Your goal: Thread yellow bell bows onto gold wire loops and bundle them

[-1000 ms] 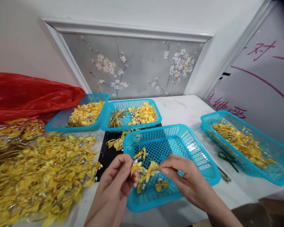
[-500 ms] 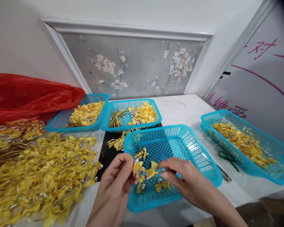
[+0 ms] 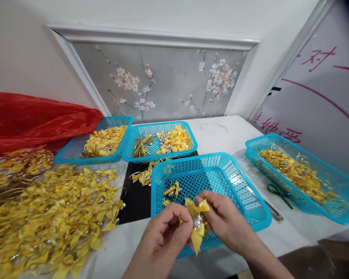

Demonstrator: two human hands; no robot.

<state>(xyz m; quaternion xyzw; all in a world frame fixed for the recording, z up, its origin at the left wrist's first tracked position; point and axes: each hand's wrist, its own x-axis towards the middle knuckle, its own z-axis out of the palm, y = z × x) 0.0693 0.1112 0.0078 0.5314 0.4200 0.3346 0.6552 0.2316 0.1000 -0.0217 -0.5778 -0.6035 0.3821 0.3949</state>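
— Both hands meet low in the view, at about 6 o'clock. What is between them?

— One yellow ribbon bow (image 3: pixel 196 220) with a small silver bell at its middle. The left hand (image 3: pixel 165 236) pinches it from the 9 o'clock side with fingertips closed on the ribbon, and the right hand (image 3: pixel 223 223) pinches it from the 3 o'clock side, thumb and forefinger shut on the upper loop. One ribbon tail hangs down below the bell.

— Where does the bow sit against the baskets?

— Over the near edge of the nearest turquoise basket (image 3: pixel 244 193), which holds another bow (image 3: pixel 171 190) by its 9 o'clock wall.

— And around that?

— A big loose heap of yellow bows (image 3: pixel 52 217) spreads at 9 o'clock on the white table (image 3: pixel 218 131). Two more baskets stand at 11 and 12 o'clock: the left basket (image 3: pixel 72 149) full of yellow pieces, the middle basket (image 3: pixel 133 149) with gold wire, bells and bows. A fourth basket (image 3: pixel 331 174) with bows lies at 3 o'clock, green-handled scissors (image 3: pixel 279 193) just beside it. A red plastic bag (image 3: pixel 37 120) sits at 10 o'clock.
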